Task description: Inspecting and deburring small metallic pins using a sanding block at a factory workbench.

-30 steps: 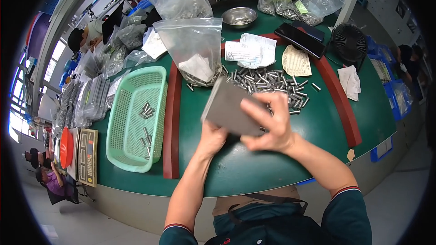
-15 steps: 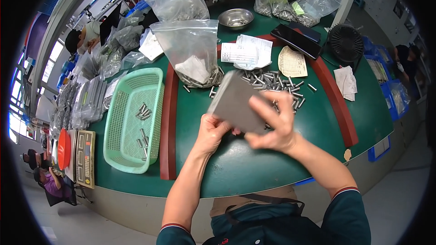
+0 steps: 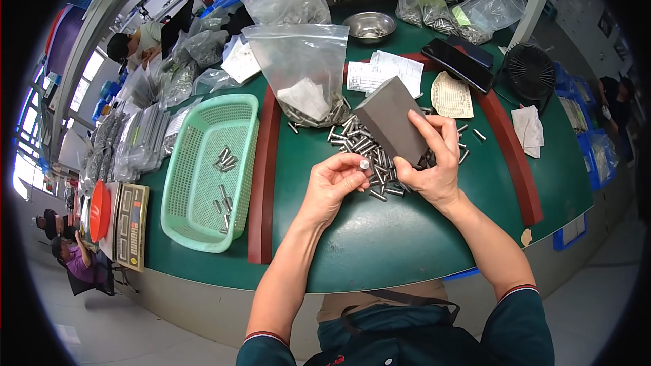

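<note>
My left hand (image 3: 336,184) is closed with a small metal pin (image 3: 365,164) pinched between thumb and fingers, its round end showing. Just to its right, my right hand (image 3: 437,163) grips a dark grey rectangular block (image 3: 392,122), held tilted above the table. Beneath and around the block lies a pile of loose metal pins (image 3: 354,137), partly hidden by it. A clear zip bag (image 3: 302,61) holding pins and a white paper stands behind the pile. At the left, a light green mesh basket (image 3: 175,196) contains several pins in two small groups.
Dark red strips (image 3: 261,220) border the green table (image 3: 366,251) on both sides. Farther back are papers (image 3: 363,76), a black phone (image 3: 456,68), a steel bowl (image 3: 369,15) and a black fan (image 3: 529,71). A scale (image 3: 132,227) sits left of the basket. Other people are beyond.
The block has moved right, away from my left hand, and stands more upright in my right hand's grip. The pin in my left hand has come into sight. The whole view has shifted slightly.
</note>
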Tool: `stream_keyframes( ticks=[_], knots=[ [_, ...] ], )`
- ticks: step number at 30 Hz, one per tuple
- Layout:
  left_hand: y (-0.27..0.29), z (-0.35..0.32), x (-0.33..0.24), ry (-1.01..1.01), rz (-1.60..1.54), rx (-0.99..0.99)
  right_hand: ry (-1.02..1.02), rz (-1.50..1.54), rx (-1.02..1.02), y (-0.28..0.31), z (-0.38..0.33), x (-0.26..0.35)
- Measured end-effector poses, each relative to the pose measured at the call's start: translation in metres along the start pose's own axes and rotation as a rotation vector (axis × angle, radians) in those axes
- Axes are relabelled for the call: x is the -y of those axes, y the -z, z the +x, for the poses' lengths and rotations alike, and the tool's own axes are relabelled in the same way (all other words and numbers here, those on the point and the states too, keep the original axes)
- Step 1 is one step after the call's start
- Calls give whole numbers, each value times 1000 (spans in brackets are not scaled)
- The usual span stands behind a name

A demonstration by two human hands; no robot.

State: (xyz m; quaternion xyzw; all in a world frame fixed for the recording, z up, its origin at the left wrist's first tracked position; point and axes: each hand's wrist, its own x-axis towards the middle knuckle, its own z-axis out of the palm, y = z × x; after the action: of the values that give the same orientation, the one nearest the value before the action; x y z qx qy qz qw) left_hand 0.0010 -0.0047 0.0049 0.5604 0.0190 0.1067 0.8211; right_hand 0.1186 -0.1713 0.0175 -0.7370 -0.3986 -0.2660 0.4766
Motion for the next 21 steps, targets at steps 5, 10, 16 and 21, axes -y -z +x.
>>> stream_keyframes(
  ticks=[5,10,16,21],
  knots=[
    [-2,0,5,24,58,-102,162,40,17,-1,-8,19],
    [1,-2,4,-61,138,-31,185,72,45,-2,-5,27],
    [-15,-5,2,49,-35,-246,251,146,43,1,-12,35],
    [6,-1,2,35,-50,46,55,-28,-7,-4,2,6]
  ],
)
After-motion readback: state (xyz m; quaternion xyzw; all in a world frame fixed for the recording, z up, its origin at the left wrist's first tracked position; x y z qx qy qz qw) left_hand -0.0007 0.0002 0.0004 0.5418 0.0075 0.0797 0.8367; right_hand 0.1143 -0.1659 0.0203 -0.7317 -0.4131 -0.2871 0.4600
